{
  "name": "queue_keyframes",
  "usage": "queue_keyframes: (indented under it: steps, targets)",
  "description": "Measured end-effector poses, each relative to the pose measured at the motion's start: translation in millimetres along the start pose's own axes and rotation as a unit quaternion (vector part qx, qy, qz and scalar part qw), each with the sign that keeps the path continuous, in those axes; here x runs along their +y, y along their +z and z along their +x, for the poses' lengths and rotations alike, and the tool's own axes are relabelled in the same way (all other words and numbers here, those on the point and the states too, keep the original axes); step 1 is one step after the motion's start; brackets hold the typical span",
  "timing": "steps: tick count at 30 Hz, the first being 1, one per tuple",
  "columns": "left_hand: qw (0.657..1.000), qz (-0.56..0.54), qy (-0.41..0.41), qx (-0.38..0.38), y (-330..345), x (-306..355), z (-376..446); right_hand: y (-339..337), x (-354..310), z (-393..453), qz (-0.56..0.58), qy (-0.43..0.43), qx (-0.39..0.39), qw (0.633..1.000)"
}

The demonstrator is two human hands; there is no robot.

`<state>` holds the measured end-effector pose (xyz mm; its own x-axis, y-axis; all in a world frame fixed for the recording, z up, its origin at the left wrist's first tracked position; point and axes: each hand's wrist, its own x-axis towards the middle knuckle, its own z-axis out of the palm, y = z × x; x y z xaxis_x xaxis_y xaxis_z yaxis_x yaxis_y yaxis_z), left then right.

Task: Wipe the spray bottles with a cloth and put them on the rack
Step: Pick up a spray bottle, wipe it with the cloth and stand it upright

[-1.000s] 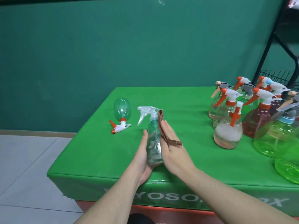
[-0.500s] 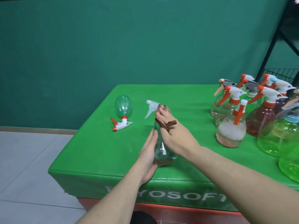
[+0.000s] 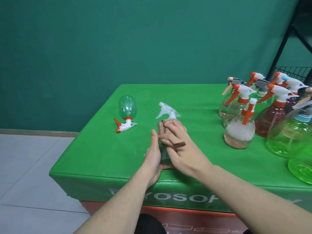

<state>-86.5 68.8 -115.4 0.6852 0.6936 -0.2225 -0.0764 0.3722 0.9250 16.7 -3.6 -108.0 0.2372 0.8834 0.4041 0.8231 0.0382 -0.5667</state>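
**Clear bottle held upright near the front edge, cloth pressed to its shoulder**

Where the green padded table point(image 3: 104, 154) fills the middle of the view, it carries everything, with white lettering across its front face. Behind its far right corner stands a black metal rack point(image 3: 285, 39) with a wire basket, seen only in part.

A cluster of round plastic spray bottles point(image 3: 263, 115) crowds the right edge — pink, red and bright green bodies, most with white-and-orange trigger heads, all upright and packed close together. Well apart from them, towards the far left corner, a green transparent spray bottle point(image 3: 127, 107) lies on its side, its white-and-orange trigger pointing towards the front edge.

Near the middle of the front edge a slim clear plastic spray bottle point(image 3: 163, 152) with a clear-white trigger head stands upright between the two hands. The left hand point(image 3: 152, 159) holds it low on its left side, fingers straight along the body and thumb tucked at the base. The right hand point(image 3: 181, 149) lies over the bottle's right side and shoulder, fingers only gently bent, pressing a folded brown cloth point(image 3: 164, 128) against the plastic just under the trigger head — a loose strip of the cloth pokes out between the fingers.
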Motion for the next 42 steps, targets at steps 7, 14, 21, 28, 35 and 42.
queue_keyframes:
  steps: [7, 14, 21, 28, 35, 42]
  targets:
    - [0.999, -0.028, -0.013, -0.014, -1, -1, 3, 4, 1, -39, -0.072, -0.085, 0.013, 0.994]
    - [0.997, -0.065, 0.012, -0.025, -3, -2, 4, 5, 6, -62, -0.176, -0.162, -0.016, 0.971]
    - [0.999, -0.012, 0.005, -0.049, -5, -5, 4, 0, 0, -36, -0.084, -0.088, 0.012, 0.993]
    - [0.998, 0.003, 0.032, -0.05, -7, -8, 3, -12, -16, 13, 0.009, 0.074, -0.003, 0.997]
    - [0.998, -0.023, 0.03, -0.048, -7, -11, 5, -11, -20, 25, 0.129, 0.141, 0.025, 0.981]
    - [0.997, -0.068, 0.031, -0.028, -11, -11, 6, 8, -28, -10, 0.169, 0.13, 0.035, 0.976]
